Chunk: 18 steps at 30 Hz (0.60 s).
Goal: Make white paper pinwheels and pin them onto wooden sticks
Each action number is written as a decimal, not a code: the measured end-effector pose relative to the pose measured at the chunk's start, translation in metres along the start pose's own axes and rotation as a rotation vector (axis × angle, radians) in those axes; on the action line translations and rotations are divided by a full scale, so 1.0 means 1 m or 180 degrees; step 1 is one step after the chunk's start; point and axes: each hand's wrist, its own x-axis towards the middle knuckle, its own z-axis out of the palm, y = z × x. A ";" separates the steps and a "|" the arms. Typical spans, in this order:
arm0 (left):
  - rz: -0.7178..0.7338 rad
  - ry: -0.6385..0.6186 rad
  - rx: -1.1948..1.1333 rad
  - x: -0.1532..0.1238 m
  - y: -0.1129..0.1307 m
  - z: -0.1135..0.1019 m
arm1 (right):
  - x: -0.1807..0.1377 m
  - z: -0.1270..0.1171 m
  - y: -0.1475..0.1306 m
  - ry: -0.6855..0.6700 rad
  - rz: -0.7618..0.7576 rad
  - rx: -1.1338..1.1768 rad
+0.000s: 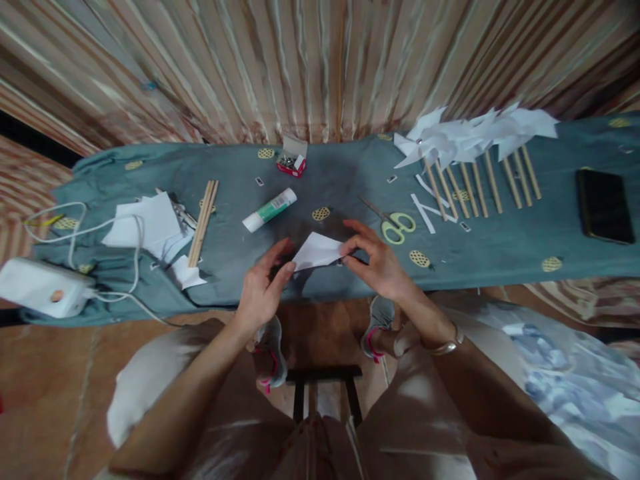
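Observation:
A piece of white paper (319, 251) is stretched between my two hands, low over the front of the cloth-covered table. My left hand (263, 280) pinches its left corner between thumb and fingers. At the right corner, the thumb and fingertips of my right hand (373, 259) close on the paper. Beyond my left hand lies a glue stick (270, 210) with a green label. Scissors (395, 223) with pale green handles rest just past my right hand, blades pointing away to the left.
Paper pinwheels (475, 137) on wooden sticks lie at the back right, near paper strips (423, 213) and a dark phone (605, 205). A small red box (291, 162) holds metal bits. Leftward are sticks (203, 227), paper sheets (145, 223) and a white corded device (45, 287).

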 end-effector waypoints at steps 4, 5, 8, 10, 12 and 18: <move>-0.0319 -0.0207 -0.0798 0.014 0.015 0.005 | 0.001 -0.006 -0.006 0.0137 0.0002 0.0183; -0.0444 -0.0271 -0.1032 0.017 0.018 0.007 | 0.002 -0.008 -0.007 0.0180 -0.0019 0.0219; -0.0907 -0.0439 -0.1721 0.026 0.023 0.012 | 0.004 -0.013 -0.008 0.0341 -0.0112 0.0264; -0.1117 -0.0544 -0.1933 0.032 0.026 0.016 | 0.004 -0.016 -0.008 0.0425 -0.0176 0.0268; -0.1191 -0.0663 -0.1934 0.036 0.027 0.020 | 0.005 -0.018 -0.007 0.0461 -0.0220 0.0282; -0.1341 -0.0487 -0.2067 0.045 0.029 0.036 | 0.005 -0.022 -0.005 0.0571 -0.0249 0.0149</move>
